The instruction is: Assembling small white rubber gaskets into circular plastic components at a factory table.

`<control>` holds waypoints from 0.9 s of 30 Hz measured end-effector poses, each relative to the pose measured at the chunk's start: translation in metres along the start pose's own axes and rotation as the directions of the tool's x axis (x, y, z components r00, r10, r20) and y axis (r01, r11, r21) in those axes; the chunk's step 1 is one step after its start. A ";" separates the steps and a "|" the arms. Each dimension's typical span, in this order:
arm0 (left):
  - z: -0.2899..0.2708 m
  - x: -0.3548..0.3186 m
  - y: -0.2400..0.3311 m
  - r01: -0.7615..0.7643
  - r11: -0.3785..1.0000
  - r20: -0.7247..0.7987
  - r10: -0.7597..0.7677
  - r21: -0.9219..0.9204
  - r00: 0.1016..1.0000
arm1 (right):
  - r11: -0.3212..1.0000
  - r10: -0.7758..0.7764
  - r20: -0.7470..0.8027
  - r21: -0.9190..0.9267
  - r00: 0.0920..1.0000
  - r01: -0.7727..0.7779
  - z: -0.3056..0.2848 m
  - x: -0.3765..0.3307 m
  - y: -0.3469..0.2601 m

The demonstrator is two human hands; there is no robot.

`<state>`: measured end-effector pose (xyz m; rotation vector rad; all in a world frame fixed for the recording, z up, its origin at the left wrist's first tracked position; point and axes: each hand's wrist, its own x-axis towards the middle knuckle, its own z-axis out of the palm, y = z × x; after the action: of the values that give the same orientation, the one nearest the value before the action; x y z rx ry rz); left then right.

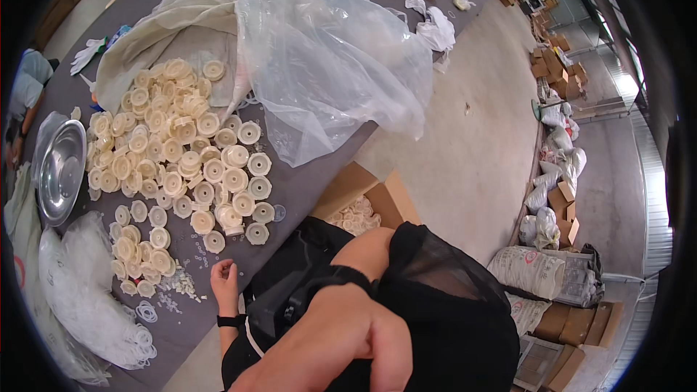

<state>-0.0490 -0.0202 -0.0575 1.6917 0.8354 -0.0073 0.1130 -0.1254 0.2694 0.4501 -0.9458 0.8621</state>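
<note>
My left hand (pixel 225 281), with a black band at the wrist, is at the table's near edge, its fingers curled together. Whatever they may hold is too small or hidden to name. Just beyond it lie a few cream round plastic caps with scalloped rims and center holes, at the edge of a big heap of such caps (pixel 174 131). Tiny clear rings (pixel 200 247) and small whitish bits (pixel 181 284) are scattered to its left. My right hand (pixel 348 337) is raised close to the camera, thumb bent down; its other fingers are out of sight.
A cardboard box (pixel 396 199) of pale parts stands beside the table. A clear plastic bag (pixel 327 65) covers its far side; a metal bowl (pixel 62 173) and a bag of white rings (pixel 87 290) lie left. Another person (pixel 29 87) is at far left.
</note>
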 end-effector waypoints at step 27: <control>-0.035 -0.016 -0.031 0.054 0.998 -0.405 -0.055 -0.015 0.912 | 0.846 -0.113 -0.875 -0.334 0.471 -0.415 -0.063 -0.059 -0.050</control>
<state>-0.0916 0.0031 -0.0663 1.6907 1.1903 0.3186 0.1681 -0.1383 0.1870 -0.5754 -0.1816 0.8114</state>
